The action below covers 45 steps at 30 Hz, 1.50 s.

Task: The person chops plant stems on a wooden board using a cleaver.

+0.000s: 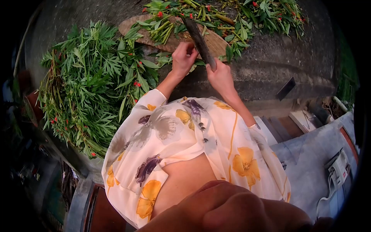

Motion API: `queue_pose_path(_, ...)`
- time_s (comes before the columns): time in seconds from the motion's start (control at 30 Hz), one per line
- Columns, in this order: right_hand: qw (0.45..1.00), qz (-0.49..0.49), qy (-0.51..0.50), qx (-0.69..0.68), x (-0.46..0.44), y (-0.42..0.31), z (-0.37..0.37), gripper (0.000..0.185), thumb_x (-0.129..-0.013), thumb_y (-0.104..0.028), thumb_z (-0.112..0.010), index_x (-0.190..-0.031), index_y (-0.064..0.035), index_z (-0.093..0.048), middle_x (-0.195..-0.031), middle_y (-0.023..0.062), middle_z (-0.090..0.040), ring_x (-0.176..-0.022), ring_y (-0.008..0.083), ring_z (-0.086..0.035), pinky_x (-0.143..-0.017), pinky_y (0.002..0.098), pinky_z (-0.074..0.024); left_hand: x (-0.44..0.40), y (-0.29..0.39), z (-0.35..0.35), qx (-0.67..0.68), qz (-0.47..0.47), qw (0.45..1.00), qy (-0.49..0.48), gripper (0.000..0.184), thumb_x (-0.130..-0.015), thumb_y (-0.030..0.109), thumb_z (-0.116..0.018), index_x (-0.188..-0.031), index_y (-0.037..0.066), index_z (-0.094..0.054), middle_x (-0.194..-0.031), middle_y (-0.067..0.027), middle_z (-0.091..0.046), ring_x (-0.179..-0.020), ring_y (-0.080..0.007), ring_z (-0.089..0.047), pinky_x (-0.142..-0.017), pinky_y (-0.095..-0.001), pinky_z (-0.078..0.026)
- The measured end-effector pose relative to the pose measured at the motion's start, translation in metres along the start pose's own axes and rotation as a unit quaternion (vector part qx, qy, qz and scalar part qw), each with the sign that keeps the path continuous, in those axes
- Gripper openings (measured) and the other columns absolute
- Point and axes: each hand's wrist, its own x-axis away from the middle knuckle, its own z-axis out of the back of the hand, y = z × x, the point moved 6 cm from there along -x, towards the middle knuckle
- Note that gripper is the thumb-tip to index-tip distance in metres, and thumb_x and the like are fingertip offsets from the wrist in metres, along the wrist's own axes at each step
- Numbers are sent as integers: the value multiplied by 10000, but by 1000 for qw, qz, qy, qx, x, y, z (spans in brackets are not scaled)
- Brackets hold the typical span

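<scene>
A long dark-bladed knife slants over a wooden board, its near end wrapped in my right hand. Just left of the blade, my left hand is closed at the board's near edge, fingers curled toward the thumb. Whatever it may hold is hidden. Cut green stems with leaves lie on the board beyond my left hand. Loose leaves are scattered beside that hand.
A large heap of leafy green plants with small red flowers is piled at the left. More flowering cuttings lie at the far right on the grey concrete surface. A dark flat rectangular object sits near that surface's right-hand edge.
</scene>
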Motion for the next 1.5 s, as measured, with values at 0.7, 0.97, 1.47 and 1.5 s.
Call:
queue_pose_path(0.7,988,22,-32,147,-1,-1,-15,252,-879,-133,-684,-1096,-10,-642,-813,303,-694,-823,513,-685,-760,593,-548,15,-6,9,-14,-43,999,-30,197,-792,-46,-747,-957,-6,-646,-840,-124,-632,-672,-251,-671,-617,-352,-551)
queue_pose_path(0.97,990,13,-36,134,-9,14,-16,231,-881,-141,-688,-1067,-12,-640,-809,299,-693,-826,514,-684,-759,597,-547,11,-3,3,-20,-58,998,-26,174,-804,-17,-766,-922,-5,-639,-804,-108,-624,-668,-220,-690,-601,-321,-560)
queue_pose_path(1.47,989,-8,-48,138,-27,31,-24,254,-868,-142,-699,-1049,30,-655,-895,331,-692,-905,524,-675,-826,579,-554,10,-7,1,18,-28,999,-34,174,-806,-58,-735,-953,-16,-652,-883,-89,-657,-724,-177,-706,-650,-297,-588)
queue_pose_path(1.5,987,-19,-62,149,-26,30,-26,253,-870,-146,-694,-1044,35,-656,-901,335,-692,-913,525,-674,-836,576,-554,11,-6,5,39,-14,999,-34,167,-811,-61,-727,-951,-18,-649,-887,-83,-654,-733,-168,-705,-651,-299,-588)
